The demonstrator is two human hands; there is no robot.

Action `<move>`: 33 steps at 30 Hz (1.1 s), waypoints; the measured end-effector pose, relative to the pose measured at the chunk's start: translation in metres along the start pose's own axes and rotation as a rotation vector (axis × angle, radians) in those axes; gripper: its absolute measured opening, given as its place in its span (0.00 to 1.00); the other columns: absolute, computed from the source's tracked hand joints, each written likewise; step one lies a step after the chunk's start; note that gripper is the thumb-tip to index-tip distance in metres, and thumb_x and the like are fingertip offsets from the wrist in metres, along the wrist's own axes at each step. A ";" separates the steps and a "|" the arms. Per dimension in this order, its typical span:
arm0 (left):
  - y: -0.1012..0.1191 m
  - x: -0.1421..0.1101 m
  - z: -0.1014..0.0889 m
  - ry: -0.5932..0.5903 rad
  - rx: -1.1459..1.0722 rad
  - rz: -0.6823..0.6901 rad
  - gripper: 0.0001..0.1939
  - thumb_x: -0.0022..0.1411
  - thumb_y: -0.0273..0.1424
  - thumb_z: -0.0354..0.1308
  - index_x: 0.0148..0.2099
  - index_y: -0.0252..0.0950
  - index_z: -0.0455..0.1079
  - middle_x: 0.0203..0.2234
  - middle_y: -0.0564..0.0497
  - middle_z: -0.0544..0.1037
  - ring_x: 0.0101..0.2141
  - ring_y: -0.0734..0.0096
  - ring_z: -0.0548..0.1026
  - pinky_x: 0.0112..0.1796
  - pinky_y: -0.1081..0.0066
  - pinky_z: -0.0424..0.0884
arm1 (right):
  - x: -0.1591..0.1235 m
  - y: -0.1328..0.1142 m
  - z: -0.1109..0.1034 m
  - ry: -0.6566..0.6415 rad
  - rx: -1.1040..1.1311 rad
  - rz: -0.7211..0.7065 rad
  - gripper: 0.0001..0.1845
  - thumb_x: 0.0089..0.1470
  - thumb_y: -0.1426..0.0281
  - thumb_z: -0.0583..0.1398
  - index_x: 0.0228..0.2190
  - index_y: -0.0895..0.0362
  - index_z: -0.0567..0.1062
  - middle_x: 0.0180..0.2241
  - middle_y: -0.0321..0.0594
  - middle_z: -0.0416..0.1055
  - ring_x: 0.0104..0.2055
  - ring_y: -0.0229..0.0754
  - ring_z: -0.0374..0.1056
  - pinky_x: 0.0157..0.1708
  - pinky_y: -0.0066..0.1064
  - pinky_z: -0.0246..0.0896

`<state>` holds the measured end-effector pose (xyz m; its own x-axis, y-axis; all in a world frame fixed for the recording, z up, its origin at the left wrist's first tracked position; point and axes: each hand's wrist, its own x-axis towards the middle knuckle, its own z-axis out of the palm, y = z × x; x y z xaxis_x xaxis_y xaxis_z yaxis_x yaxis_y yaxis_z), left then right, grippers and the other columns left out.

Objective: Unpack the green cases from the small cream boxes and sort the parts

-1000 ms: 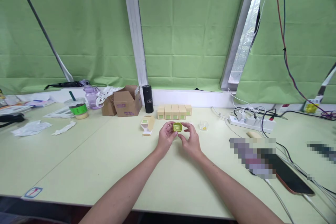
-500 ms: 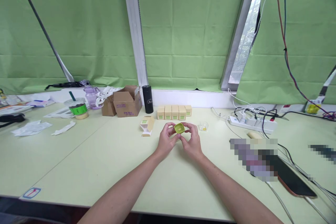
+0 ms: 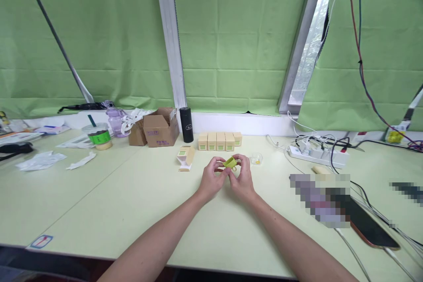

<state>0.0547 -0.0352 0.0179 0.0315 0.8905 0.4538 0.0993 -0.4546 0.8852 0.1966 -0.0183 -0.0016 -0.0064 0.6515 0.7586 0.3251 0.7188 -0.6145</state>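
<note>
Between both hands, above the table's middle, is a small yellow-green square cup, tilted, with a small loop showing near its lower side. My left hand grips it from the left with fingers and thumb. From the right, my right hand closes on it too, thumb close to the left thumb. An opened small cardboard box lies left of the hands. Just right of them stands a small clear container with something yellow in it. Behind the hands, several closed tan boxes with green labels stand in a row.
A black tumbler, a larger brown carton and a drink cup stand at the back left. To the right are a white power strip, cables and a phone. Crumpled tissues lie far left.
The cup has been turned in my fingers: its open inside faced me before, and now it is tilted with its side showing. Both hands stay almost in place.
</note>
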 end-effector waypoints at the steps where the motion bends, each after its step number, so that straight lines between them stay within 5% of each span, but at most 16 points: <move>1: 0.000 0.000 0.000 0.011 0.015 -0.002 0.17 0.64 0.43 0.65 0.48 0.39 0.68 0.42 0.46 0.80 0.42 0.64 0.81 0.42 0.67 0.75 | 0.001 -0.001 -0.001 0.000 0.003 -0.007 0.24 0.56 0.74 0.58 0.53 0.51 0.63 0.51 0.47 0.65 0.53 0.51 0.65 0.52 0.48 0.69; 33: 0.004 0.001 -0.004 0.065 0.018 -0.003 0.15 0.68 0.46 0.59 0.42 0.40 0.64 0.28 0.53 0.77 0.30 0.66 0.79 0.34 0.70 0.71 | 0.004 -0.006 -0.007 -0.047 0.067 0.003 0.19 0.60 0.64 0.61 0.51 0.50 0.66 0.50 0.47 0.66 0.53 0.52 0.65 0.52 0.49 0.68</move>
<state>0.0514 -0.0363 0.0220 -0.0334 0.8887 0.4573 0.1170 -0.4510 0.8848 0.2015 -0.0214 0.0067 -0.0500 0.6634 0.7466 0.2614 0.7302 -0.6313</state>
